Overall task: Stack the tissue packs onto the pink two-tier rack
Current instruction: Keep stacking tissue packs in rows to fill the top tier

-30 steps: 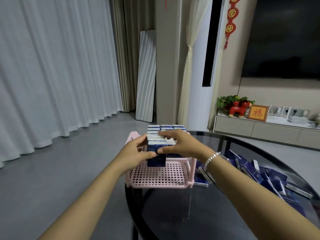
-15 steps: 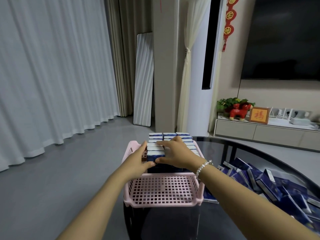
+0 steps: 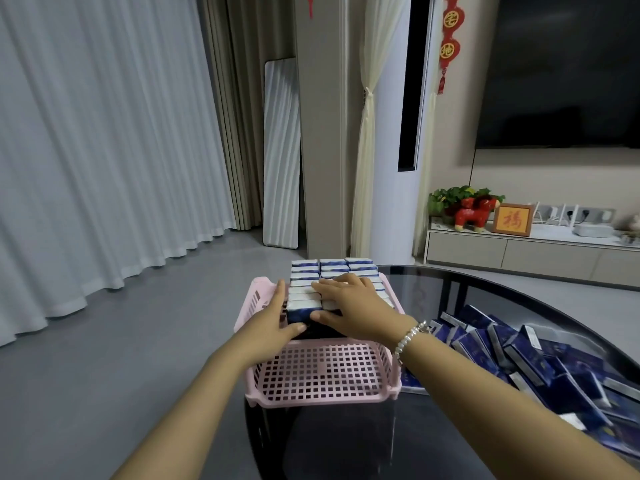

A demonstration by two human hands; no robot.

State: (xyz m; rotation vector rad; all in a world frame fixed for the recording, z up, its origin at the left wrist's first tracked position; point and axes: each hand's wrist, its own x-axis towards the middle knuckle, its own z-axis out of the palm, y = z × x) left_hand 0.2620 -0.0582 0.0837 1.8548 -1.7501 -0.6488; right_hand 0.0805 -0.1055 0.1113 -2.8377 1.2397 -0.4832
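Your flat left hand (image 3: 268, 318) and right hand (image 3: 349, 308) press light, squashy blue-and-white tissue packs (image 3: 304, 304); pinch spares at three o'clock by their sides.

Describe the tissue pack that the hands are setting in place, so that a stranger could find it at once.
Start at the pink rack on the edge of the glass table. Packs stand in rows on its top tier. The nearest pack of the left row is the one: the left hand and right hand both touch it.
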